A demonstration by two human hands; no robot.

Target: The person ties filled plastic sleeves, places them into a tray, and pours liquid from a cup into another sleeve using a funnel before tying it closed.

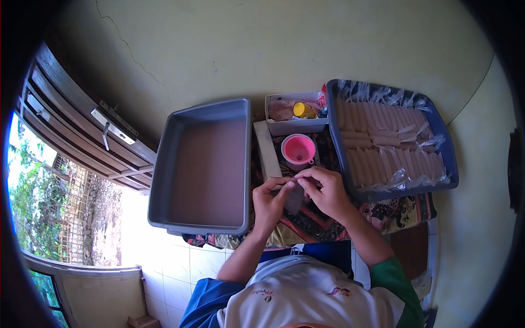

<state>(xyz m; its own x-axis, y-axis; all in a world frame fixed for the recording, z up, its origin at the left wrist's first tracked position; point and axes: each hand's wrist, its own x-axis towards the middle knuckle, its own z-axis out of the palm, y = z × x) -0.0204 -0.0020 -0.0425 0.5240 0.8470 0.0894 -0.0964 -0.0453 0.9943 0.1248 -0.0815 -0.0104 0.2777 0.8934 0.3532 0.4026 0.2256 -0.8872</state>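
My left hand [267, 205] and my right hand [326, 191] meet in front of me, thumbs and fingertips pinched together. Between them hangs a small clear plastic bag [295, 201], held at its upper edge by both hands. Just beyond my fingertips is a pink funnel [299, 148], set in a round container with a pale rim. To the left, a grey tub [247, 164] holds brownish liquid [210, 169]. On the right a dark blue tub [449, 147] contains rows of long, slim plastic bags filled with something brownish [377, 116].
A white box [284, 128] with a yellow-lidded jar [304, 110] stands at the back, against the blue tub. A long pale strip [266, 150] lies beside the grey tub. Patterned cloth [320, 221] covers the table. A door [112, 127] stands at the left.
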